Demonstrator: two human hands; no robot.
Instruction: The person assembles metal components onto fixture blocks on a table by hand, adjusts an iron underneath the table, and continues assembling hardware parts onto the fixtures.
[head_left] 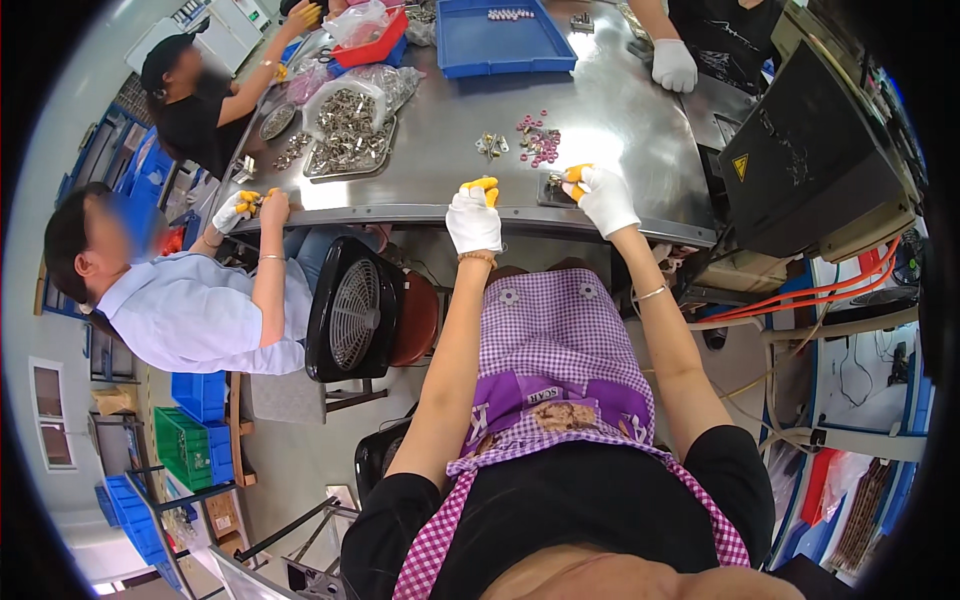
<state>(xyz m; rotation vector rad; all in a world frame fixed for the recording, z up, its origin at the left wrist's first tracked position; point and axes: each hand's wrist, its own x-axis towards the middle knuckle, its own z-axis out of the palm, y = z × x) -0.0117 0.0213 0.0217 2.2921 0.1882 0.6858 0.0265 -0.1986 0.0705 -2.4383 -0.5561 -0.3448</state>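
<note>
A small metal part (553,183) is pinched by the gloved right hand (603,195) at the tabletop (610,120) near edge; judged light, rigid, best gripped by its sides. The left hand (473,215) is seen closed, contents indiscernible.

Both forearms are extended forward from the lower edge of the view, bare from elbow to wrist. The left hand (473,218) is covered by a white glove with orange fingertips; its fingers are curled together and raised, the back of the hand turned toward the camera. The right hand (601,196), gloved alike, is angled inward with the fingertips pinched. A thin bracelet is worn on each wrist. The hands are held near each other but apart.
</note>
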